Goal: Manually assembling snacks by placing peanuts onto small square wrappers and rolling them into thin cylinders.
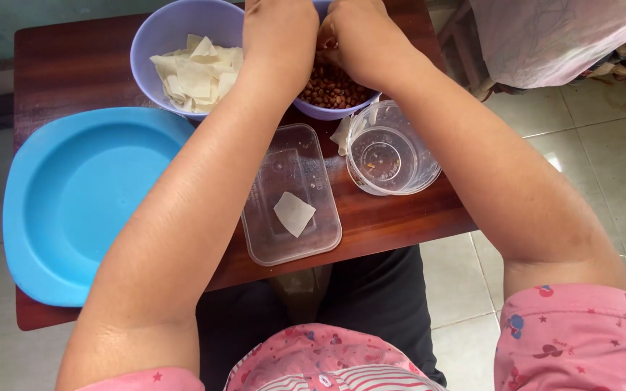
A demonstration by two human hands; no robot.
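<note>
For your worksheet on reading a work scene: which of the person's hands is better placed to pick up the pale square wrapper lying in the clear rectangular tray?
Probably the left hand. Both hands are at the bowl of brown filling, but the left forearm runs directly beside the clear rectangular tray holding the wrapper; the right hand would have to cross the round clear container.

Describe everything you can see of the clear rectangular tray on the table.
The clear rectangular tray looks like thin see-through plastic, with rounded corners and a raised rim. It lies flat and open side up on the dark wooden table, near the front edge, between the blue plate and the round clear container. It holds only one small pale square wrapper, lying a little askew. The left forearm crosses above its left edge; whether it touches cannot be told.
</note>
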